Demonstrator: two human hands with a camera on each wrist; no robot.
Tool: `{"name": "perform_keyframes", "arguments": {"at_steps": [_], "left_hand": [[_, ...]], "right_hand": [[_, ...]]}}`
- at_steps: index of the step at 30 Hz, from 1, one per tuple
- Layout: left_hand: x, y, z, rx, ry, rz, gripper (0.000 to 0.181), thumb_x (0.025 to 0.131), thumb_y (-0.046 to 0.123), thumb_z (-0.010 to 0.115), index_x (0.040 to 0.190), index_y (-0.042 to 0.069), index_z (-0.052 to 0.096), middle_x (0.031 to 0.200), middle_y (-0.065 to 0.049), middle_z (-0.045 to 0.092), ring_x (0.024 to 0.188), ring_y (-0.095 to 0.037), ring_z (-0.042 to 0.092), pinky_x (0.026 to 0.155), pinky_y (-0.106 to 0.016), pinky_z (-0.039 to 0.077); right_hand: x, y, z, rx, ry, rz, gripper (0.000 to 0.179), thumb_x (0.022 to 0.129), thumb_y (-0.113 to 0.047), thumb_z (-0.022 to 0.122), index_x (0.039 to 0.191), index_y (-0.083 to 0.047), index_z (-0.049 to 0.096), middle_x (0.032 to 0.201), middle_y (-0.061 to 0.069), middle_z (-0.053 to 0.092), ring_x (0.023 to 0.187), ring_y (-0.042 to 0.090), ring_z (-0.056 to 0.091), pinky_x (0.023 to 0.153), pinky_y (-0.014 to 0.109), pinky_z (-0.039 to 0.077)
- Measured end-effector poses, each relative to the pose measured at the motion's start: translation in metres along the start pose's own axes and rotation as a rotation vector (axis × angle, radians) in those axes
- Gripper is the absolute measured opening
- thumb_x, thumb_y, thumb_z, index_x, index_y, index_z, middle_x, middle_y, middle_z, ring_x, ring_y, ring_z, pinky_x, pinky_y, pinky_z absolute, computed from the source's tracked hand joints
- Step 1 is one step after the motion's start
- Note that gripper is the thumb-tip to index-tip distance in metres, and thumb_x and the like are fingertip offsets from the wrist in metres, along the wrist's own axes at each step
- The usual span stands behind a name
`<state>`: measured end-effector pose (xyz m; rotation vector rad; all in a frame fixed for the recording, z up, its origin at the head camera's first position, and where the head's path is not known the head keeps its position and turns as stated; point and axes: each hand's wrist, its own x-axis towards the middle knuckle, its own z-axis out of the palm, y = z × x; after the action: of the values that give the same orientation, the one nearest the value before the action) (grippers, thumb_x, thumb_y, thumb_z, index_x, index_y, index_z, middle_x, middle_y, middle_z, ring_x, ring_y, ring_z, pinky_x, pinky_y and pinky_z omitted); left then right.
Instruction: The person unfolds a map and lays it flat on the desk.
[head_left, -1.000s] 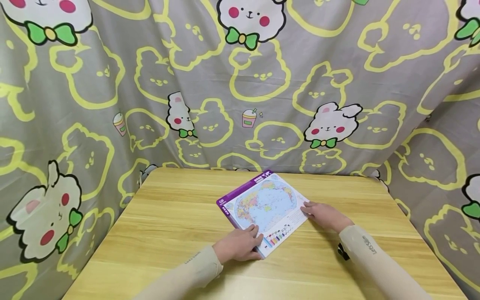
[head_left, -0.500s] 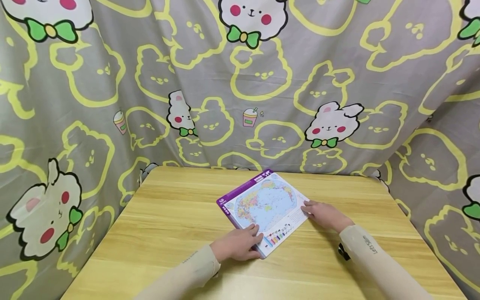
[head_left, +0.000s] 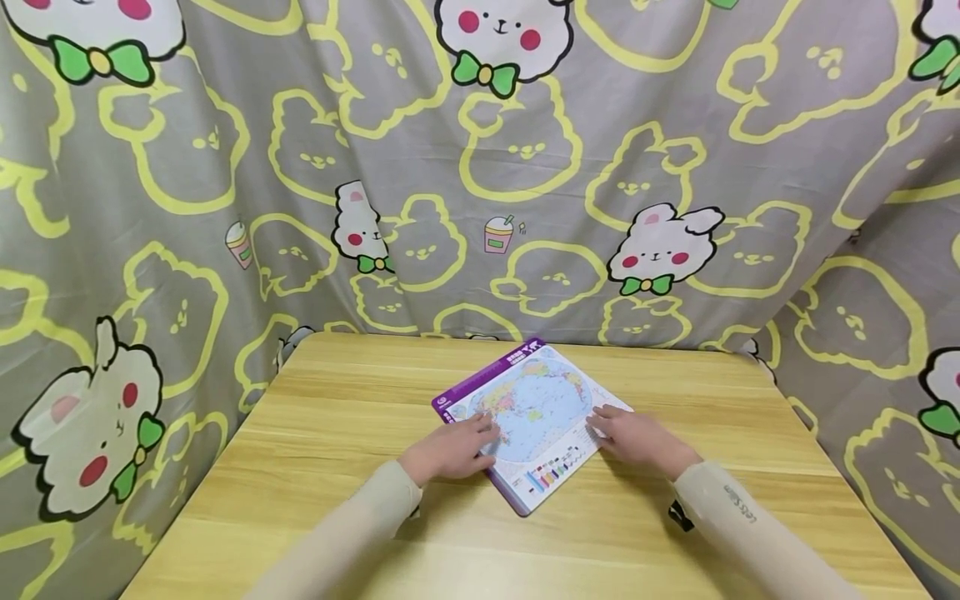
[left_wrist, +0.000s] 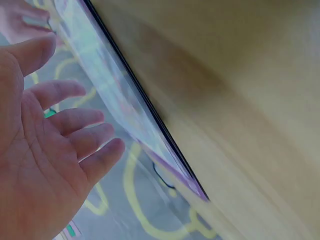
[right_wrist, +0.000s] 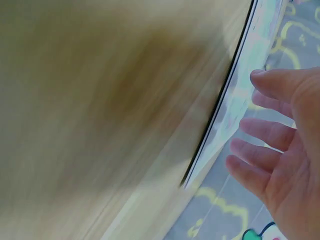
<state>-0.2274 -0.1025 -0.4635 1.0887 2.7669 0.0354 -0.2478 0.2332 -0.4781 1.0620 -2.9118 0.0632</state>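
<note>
A flat world map board (head_left: 551,408) lies turned at an angle on the table, with a purple band along its far edges and a thin dark lower edge. My left hand (head_left: 453,446) is over its left edge, fingers extended across the printed map. Opposite, my right hand (head_left: 637,437) reaches over the right edge with its fingertips on the pale margin in the head view. The left wrist view has the left hand (left_wrist: 55,150) with loosely bent fingers beside the board (left_wrist: 125,95). Relaxed fingers of the right hand (right_wrist: 285,155) likewise show in the right wrist view, with nothing gripped.
The light wooden table (head_left: 322,417) extends around the board. Grey curtains (head_left: 420,150) printed with yellow outlines and white rabbits hang behind and at both sides. A small black item (head_left: 681,515) shows under the right sleeve.
My left hand has lifted from the near left corner and moved forward and left along the edge. The right hand has shifted slightly inward over the margin. The board stays nearly in place.
</note>
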Motion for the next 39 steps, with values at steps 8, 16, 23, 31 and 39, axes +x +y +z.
{"name": "perform_keyframes", "arguments": {"at_steps": [8, 16, 23, 31, 39], "left_hand": [[0.008, -0.027, -0.004, -0.013, 0.016, -0.089, 0.058, 0.098, 0.038, 0.048, 0.144, 0.006, 0.039, 0.15, -0.018, 0.03, 0.138, -0.032, 0.026, 0.11, -0.043, 0.027], [0.017, -0.049, -0.005, -0.026, 0.002, -0.121, 0.058, 0.099, 0.038, 0.045, 0.145, 0.003, 0.036, 0.15, -0.023, 0.025, 0.14, -0.034, 0.021, 0.112, -0.042, 0.022], [0.022, -0.058, -0.005, -0.098, -0.041, -0.183, 0.061, 0.099, 0.04, 0.045, 0.147, 0.006, 0.032, 0.154, -0.02, 0.019, 0.141, -0.034, 0.017, 0.112, -0.043, 0.023], [0.025, -0.067, 0.003, -0.101, -0.04, -0.184, 0.062, 0.099, 0.041, 0.043, 0.149, 0.007, 0.029, 0.155, -0.018, 0.017, 0.142, -0.032, 0.016, 0.113, -0.039, 0.02], [0.025, -0.069, 0.006, -0.113, -0.044, -0.176, 0.063, 0.099, 0.041, 0.044, 0.149, 0.008, 0.027, 0.155, -0.016, 0.017, 0.142, -0.031, 0.016, 0.113, -0.039, 0.019]], "right_hand": [[0.002, -0.036, 0.0, 0.091, 0.017, -0.063, 0.037, 0.092, -0.02, 0.06, 0.122, 0.001, 0.06, 0.127, 0.027, 0.054, 0.119, 0.042, 0.05, 0.098, 0.052, 0.04], [0.006, -0.073, 0.0, 0.083, -0.02, -0.094, 0.041, 0.092, -0.028, 0.061, 0.125, -0.004, 0.06, 0.131, 0.023, 0.052, 0.121, 0.038, 0.049, 0.099, 0.048, 0.041], [0.01, -0.097, 0.0, 0.099, -0.06, -0.118, 0.047, 0.093, -0.033, 0.059, 0.13, -0.005, 0.057, 0.136, 0.022, 0.049, 0.125, 0.037, 0.045, 0.101, 0.046, 0.04], [0.013, -0.118, 0.003, 0.113, -0.109, -0.141, 0.05, 0.095, -0.039, 0.053, 0.134, -0.008, 0.054, 0.14, 0.019, 0.045, 0.129, 0.035, 0.041, 0.102, 0.046, 0.039], [0.016, -0.131, 0.003, 0.082, -0.116, -0.174, 0.05, 0.096, -0.04, 0.051, 0.135, -0.008, 0.053, 0.14, 0.018, 0.045, 0.128, 0.036, 0.043, 0.101, 0.045, 0.04]]}}
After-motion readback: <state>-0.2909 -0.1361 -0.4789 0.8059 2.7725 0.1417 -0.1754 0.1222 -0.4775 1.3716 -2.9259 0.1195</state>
